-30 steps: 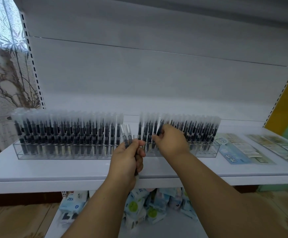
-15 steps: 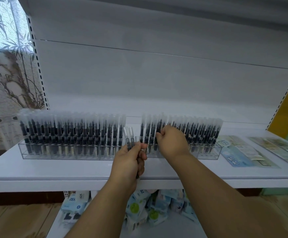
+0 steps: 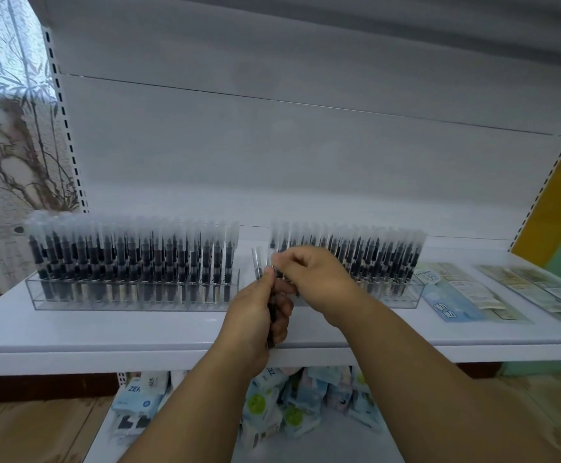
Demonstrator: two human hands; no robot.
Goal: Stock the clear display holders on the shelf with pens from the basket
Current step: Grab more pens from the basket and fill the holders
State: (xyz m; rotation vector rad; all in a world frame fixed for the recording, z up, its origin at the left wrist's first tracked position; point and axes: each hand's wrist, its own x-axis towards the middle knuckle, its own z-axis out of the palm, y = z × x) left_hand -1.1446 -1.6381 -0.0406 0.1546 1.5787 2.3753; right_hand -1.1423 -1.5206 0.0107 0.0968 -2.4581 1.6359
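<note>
I see a small bunch of pens [image 3: 272, 295] standing upright in my left hand [image 3: 255, 315], which is closed around their dark barrels in front of the white shelf [image 3: 105, 325], about at the middle of its front edge. Their clear caps rise above my fist and one dark end comes out below it. My right hand [image 3: 319, 279] is just beside the left one, and its fingertips [image 3: 284, 265] are pinched together at the caps of the bunch; I cannot tell if they already grip one pen alone. Behind my hands two clear display holders stand in a row along the shelf. The left holder [image 3: 132, 295] is toward the left end of the shelf and it is full of upright pens with frosted caps. The right holder [image 3: 402, 295] begins just behind my right hand and goes toward the right; it also carries many upright pens, and my hand hides its near left corner. Between the two holders there is a narrow gap. Near the right end of the shelf some flat printed packets [image 3: 456, 292] lie on the surface, apart from the right holder. On the lower shelf, under the front edge, there is a heap of small blue and white packages [image 3: 292, 402].
</note>
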